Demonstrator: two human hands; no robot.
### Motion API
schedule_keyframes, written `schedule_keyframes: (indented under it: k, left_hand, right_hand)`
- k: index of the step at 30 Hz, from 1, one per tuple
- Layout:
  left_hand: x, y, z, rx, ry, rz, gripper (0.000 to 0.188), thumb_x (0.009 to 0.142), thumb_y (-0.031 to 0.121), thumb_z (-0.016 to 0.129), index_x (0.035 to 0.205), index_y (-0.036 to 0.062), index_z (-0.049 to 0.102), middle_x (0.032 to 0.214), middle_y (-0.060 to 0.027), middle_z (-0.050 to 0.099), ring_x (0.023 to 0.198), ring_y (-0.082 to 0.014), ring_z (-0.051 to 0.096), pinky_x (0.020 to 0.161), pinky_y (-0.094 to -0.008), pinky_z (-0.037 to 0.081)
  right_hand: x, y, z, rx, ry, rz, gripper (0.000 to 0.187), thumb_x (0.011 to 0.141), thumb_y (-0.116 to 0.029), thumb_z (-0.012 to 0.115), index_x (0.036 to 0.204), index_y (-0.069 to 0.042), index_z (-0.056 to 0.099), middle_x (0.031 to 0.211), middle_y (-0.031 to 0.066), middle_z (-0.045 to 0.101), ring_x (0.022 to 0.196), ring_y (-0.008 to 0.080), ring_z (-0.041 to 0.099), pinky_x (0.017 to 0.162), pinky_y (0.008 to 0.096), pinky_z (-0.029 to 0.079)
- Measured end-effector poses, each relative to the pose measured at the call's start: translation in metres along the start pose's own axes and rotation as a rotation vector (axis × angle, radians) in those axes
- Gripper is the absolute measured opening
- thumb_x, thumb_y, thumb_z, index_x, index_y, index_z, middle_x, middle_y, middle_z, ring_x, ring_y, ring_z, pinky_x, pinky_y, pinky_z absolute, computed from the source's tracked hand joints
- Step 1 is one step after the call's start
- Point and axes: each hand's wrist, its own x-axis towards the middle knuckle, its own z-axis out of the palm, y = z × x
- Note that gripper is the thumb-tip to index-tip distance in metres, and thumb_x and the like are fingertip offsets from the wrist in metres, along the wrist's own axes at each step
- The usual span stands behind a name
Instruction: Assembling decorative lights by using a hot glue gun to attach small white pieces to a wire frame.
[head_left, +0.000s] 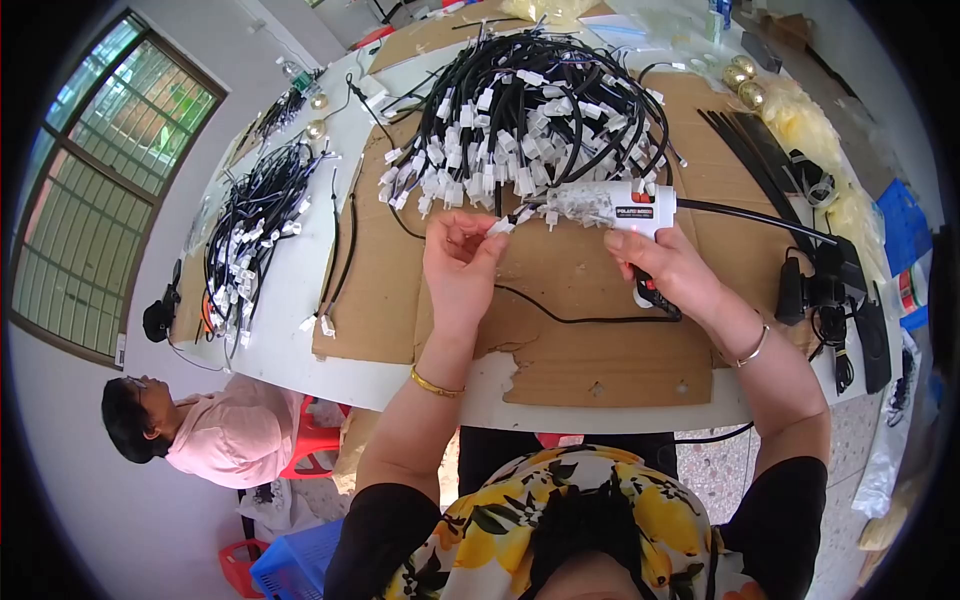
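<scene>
From here I see the heap of black cables (540, 105) at twelve o'clock; toward two, the right hand (668, 265) curls around a white glue gun (645, 212); near centre, the left hand (462, 258) pinches a small white connector (502, 227), perhaps touching the nozzle (548, 204), too small to tell.

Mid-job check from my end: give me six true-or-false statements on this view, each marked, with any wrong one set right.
1. The large cable pile lies beyond the left hand and right hand. True.
2. The right hand holds scissors. False: it holds a white glue gun.
3. A black rod extends from the gun's rear. True.
4. The left hand is empty. False: it pinches a white connector.
5. The seated co-worker wears pink. True.
6. The left wrist is bare. False: it bears a gold-coloured bangle.
</scene>
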Motion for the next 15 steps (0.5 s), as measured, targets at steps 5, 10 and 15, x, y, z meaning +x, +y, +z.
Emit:
schedule_keyframes:
  k: [5,10,15]
  left_hand:
    - [0.0007,-0.0055,-0.0038,-0.245,0.028,-0.147,0.025,0.074,-0.008,0.056,0.091,0.0045,0.042,0.082,-0.0086,0.057,0.068,-0.0128,0.054,0.06,-0.0247,0.046]
    - [-0.0015,-0.0056,-0.0028,-0.396,-0.01,-0.239,0.019,0.079,-0.004,0.052,0.091,0.0053,0.042,0.079,-0.0089,0.057,0.068,-0.0144,0.056,0.059,-0.0263,0.047]
    - [-0.0011,-0.0041,-0.0005,-0.431,-0.065,-0.274,0.015,0.082,0.0,0.05,0.093,0.0059,0.042,0.077,-0.0093,0.057,0.067,-0.0161,0.057,0.059,-0.0264,0.047]
  right_hand:
    - [-0.0031,0.001,-0.0019,0.089,0.046,-0.048,0.032,0.081,-0.032,0.05,0.062,-0.007,0.049,0.057,0.0005,0.049,0.056,0.0081,0.045,0.054,0.0228,0.035]
    - [-0.0032,0.0035,-0.0047,0.139,0.015,-0.095,0.033,0.081,-0.033,0.049,0.064,-0.006,0.05,0.058,0.0023,0.049,0.06,0.0106,0.047,0.059,0.0239,0.036]
    - [-0.0031,0.0019,-0.0027,0.159,-0.025,-0.116,0.035,0.08,-0.037,0.05,0.066,-0.004,0.05,0.061,0.0034,0.05,0.06,0.0116,0.047,0.06,0.0247,0.037]
